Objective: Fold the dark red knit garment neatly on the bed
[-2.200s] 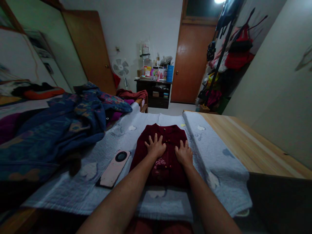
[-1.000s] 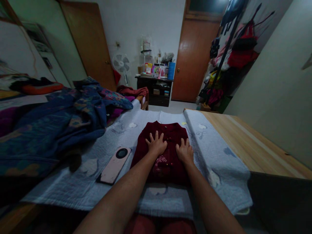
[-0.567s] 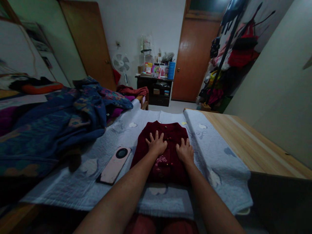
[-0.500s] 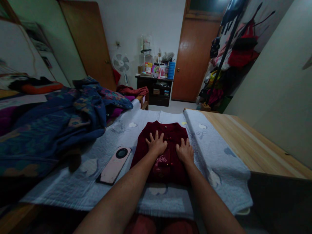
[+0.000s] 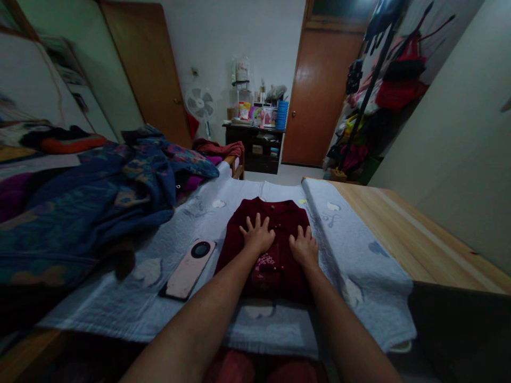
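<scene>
A dark red garment with a pink flower pattern and small buttons down its front lies folded on a light blue quilted cloth. My left hand rests flat on its upper left part, fingers spread. On the garment's right side lies my right hand, palm down with the fingers stretched out. Neither hand grips anything. To the left of the garment is a pink phone, its round camera ring facing up.
A heap of blue patterned clothes covers the left side. Bare wooden boards run along the right. Farther back stand a white fan, a dark cabinet with items on top, and a brown door. Bags hang at the right.
The view has shifted very slightly. Both hands stay in the same places on the garment, and nothing else has visibly moved.
</scene>
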Demonstrator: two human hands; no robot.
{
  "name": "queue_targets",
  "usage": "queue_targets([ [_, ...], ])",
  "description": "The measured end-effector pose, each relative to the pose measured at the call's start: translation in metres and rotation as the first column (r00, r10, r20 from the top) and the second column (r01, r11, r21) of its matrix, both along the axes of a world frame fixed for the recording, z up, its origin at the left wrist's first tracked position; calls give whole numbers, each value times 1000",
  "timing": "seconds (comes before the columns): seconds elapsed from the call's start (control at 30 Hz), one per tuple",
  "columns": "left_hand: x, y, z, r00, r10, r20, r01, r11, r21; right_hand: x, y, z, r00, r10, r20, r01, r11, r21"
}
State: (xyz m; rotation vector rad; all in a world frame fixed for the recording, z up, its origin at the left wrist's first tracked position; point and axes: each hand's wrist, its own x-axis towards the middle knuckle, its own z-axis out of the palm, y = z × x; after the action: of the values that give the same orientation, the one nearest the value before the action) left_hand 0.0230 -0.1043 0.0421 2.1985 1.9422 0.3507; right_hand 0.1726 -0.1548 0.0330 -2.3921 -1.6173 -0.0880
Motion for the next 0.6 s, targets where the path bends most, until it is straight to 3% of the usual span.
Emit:
queue_targets([
  [0.6, 0, -1, 2, 1000, -3, 1, 3, 1000, -5, -1, 0, 1, 1000, -4, -8, 4, 1000, -16],
])
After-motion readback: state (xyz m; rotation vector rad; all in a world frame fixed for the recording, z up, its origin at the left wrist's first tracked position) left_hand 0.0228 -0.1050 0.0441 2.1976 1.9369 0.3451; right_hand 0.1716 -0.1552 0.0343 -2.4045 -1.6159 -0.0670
